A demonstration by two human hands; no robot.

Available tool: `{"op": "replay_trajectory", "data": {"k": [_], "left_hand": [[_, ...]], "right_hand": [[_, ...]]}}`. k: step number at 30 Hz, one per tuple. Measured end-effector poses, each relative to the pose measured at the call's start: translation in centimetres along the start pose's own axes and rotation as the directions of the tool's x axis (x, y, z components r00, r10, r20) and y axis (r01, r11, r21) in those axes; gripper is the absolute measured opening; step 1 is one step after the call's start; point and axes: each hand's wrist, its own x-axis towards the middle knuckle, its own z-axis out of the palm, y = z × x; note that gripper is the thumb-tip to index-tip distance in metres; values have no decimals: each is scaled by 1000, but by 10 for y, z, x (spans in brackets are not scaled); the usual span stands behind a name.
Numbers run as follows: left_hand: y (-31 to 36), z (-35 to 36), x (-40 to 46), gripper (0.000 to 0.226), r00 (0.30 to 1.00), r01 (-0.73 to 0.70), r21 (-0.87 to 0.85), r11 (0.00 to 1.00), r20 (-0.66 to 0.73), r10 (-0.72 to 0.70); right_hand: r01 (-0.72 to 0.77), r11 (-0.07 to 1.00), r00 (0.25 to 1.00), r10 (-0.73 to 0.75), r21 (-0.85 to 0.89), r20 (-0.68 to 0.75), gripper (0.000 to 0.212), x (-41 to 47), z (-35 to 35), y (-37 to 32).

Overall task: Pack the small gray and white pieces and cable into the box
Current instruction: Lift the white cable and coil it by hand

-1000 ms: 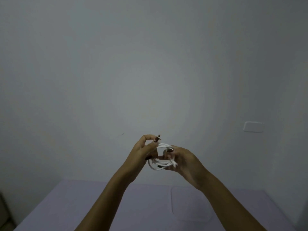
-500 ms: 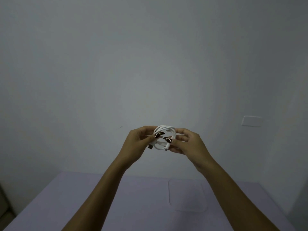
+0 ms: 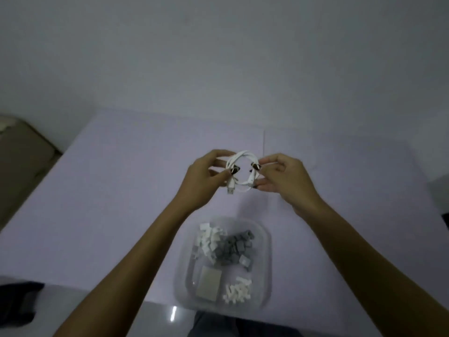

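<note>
A white cable (image 3: 243, 155) is wound into a small coil and held in the air above the table. My left hand (image 3: 204, 178) pinches its left side, my right hand (image 3: 284, 181) its right side. A USB plug hangs down from the coil on the left. Below the hands, near the table's front edge, stands a clear plastic box (image 3: 267, 239). Inside it lie white pieces (image 3: 209, 237), gray pieces (image 3: 233, 249), a flat light gray pad (image 3: 209, 284) and more small white pieces (image 3: 237, 291).
The table is covered with a pale lilac sheet (image 3: 109, 190). A clear lid (image 3: 291, 152) lies flat behind my right hand. A dark cloth (image 3: 19, 302) sits at the front left corner. A brown seat (image 3: 21, 156) stands off the table's left side.
The camera has tilted down from the wall to the table, bringing the box into view. Both hands still hold the coiled cable, which looks rounder and more spread out than a second ago.
</note>
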Motion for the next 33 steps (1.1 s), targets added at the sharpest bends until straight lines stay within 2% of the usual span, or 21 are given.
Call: {"op": "replay_trajectory", "data": {"k": [2, 6, 9, 12, 15, 21, 27, 30, 32, 33], "left_hand": [[-55, 16, -39, 25, 988, 151, 26, 988, 38, -152], [-122, 39, -101, 26, 932, 328, 163, 930, 108, -347], [-147, 49, -128, 26, 897, 385, 248, 889, 128, -424], [-163, 55, -139, 27, 879, 405, 322, 856, 119, -461], [-172, 61, -140, 24, 886, 382, 347, 856, 125, -446], [-190, 69, -141, 22, 901, 361, 407, 839, 79, -426], [-199, 74, -146, 26, 932, 310, 456, 835, 28, -361], [-195, 74, -151, 29, 955, 233, 553, 800, 27, -297], [-184, 66, -151, 24, 982, 157, 575, 803, -8, -187], [-178, 58, -149, 23, 993, 112, 565, 817, -38, -111]], "right_hand": [[-157, 984, 986, 162, -89, 49, 8, -14, 16, 59], [-337, 910, 926, 367, -240, 91, 4, -44, 37, 135], [-364, 869, 894, 427, -336, 134, 11, -60, 50, 167], [-299, 830, 904, 405, -471, 140, 20, -66, 60, 190], [-194, 756, 931, 342, -626, 125, 28, -65, 67, 206], [-73, 636, 949, 282, -768, 144, 35, -60, 80, 218], [-15, 598, 954, 250, -802, 168, 49, -59, 84, 228], [15, 570, 959, 224, -822, 173, 40, -65, 83, 215], [57, 597, 986, 95, -801, 141, 30, -70, 76, 200], [85, 633, 995, -21, -769, 93, 24, -73, 69, 193]]}}
